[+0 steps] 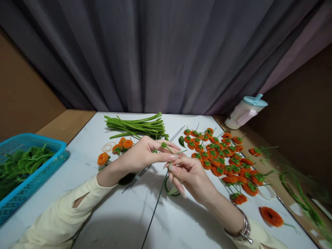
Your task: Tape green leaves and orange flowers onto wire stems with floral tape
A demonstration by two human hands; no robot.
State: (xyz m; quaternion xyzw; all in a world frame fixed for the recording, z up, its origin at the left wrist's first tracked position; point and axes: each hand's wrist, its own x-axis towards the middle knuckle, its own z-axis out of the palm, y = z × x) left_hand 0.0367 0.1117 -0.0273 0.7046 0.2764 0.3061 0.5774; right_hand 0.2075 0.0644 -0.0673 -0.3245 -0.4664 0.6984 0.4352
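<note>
Near the middle of the view, my left hand (153,152) and my right hand (188,173) meet fingertip to fingertip above the white tabletop. Thumb and fingers of my left hand pinch a thin green stem with a small green tip (164,145). My right hand, closed at the thumb and index finger, grips the lower part of the same stem. A roll of green tape (172,189) lies below my right fingers, partly hidden by them. Orange flowers (127,144) sit just beyond my left wrist.
Green stems (137,127) are bundled at the back. Many orange flower heads (212,152) spread over the right side. A blue basket (58,152) of green leaves stands left; a lidded cup (243,112) stands back right. Dark wires (178,133) lie behind my hands.
</note>
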